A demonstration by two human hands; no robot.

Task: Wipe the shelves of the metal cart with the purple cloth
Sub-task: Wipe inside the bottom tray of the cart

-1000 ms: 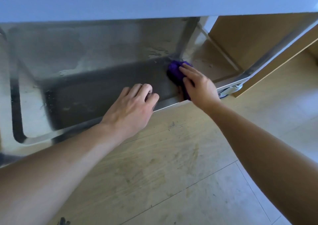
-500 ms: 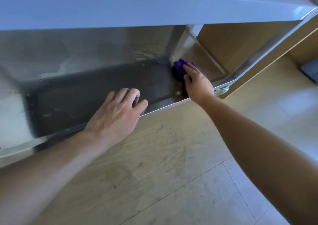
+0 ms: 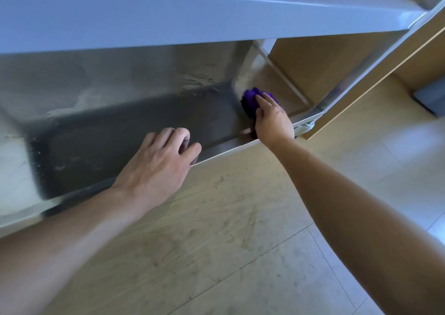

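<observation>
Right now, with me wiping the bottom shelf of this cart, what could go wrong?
The upper shelf overhangs just above both hands, so rising quickly could bump knuckles or head. The left hand leans on the lower shelf's front edge; the cart may roll. The purple cloth under the right hand is bunched, so it might skip the pale residue.

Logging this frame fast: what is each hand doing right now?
Left hand: holds nothing, fingers curled loosely over the front edge of the cart shelf.
Right hand: pressing the purple cloth onto the shelf.
</observation>
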